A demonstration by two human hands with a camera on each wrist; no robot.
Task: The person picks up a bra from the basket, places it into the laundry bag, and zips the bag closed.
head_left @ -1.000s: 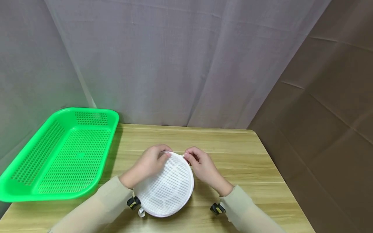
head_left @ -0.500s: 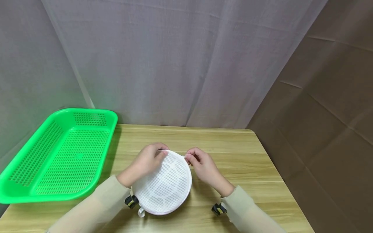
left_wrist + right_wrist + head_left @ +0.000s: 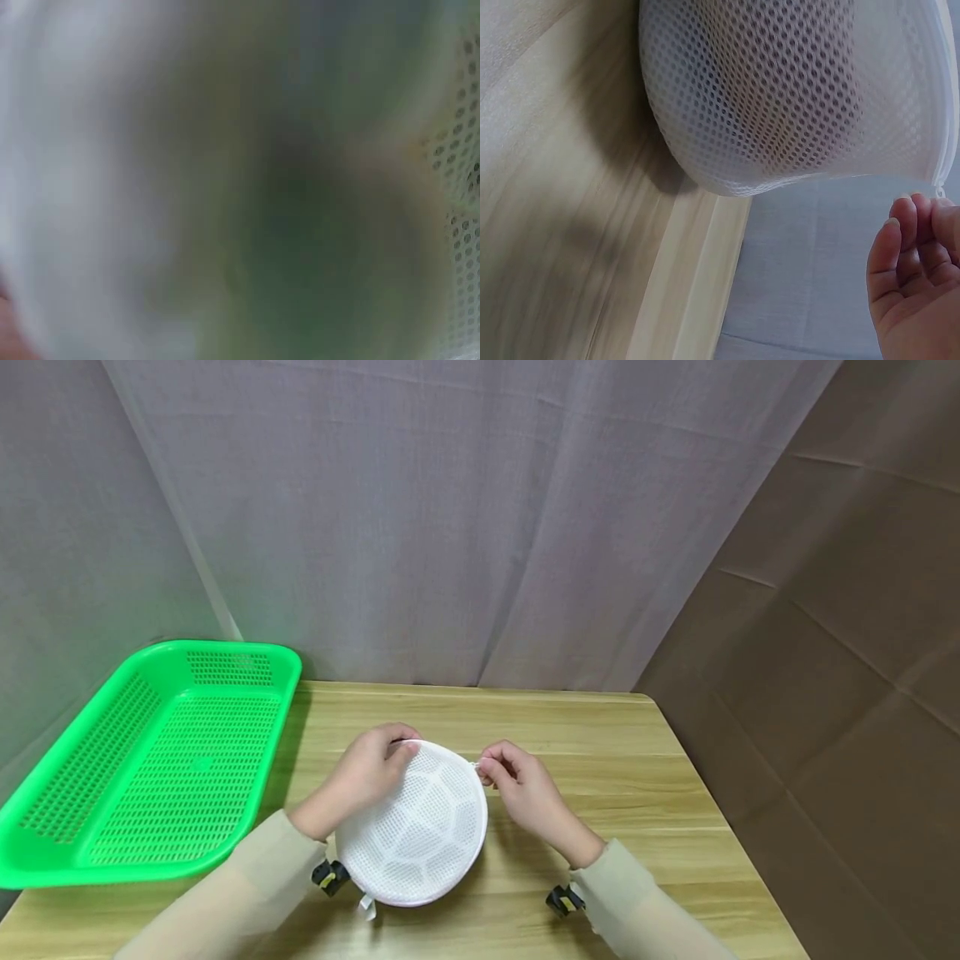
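A round white mesh laundry bag (image 3: pixel 420 835) is held up, tilted, over the table in the head view. My left hand (image 3: pixel 375 768) grips its upper left rim, thumb on the near face and fingers behind, hidden. At the upper right of the rim, my right hand (image 3: pixel 521 785) pinches a small zipper pull (image 3: pixel 476 765). The right wrist view has the bag's mesh side (image 3: pixel 780 97), a zipper edge (image 3: pixel 943 97) and my right hand (image 3: pixel 919 277) at its end. A darker patch shows through the mesh; I cannot tell what it is. Blurred mesh (image 3: pixel 465 225) fills the left wrist view.
A green plastic basket (image 3: pixel 281 735) with perforated walls stands at the left of the wooden table (image 3: pixel 600 760). Grey cloth (image 3: pixel 420 527) hangs behind the table, and brown cloth (image 3: pixel 847 693) runs along the right. A white tag (image 3: pixel 367 907) dangles from the bag's lower edge.
My left hand and the bag have shifted left and slightly away from me. The right hand stays almost in place, still pinching the zipper pull.
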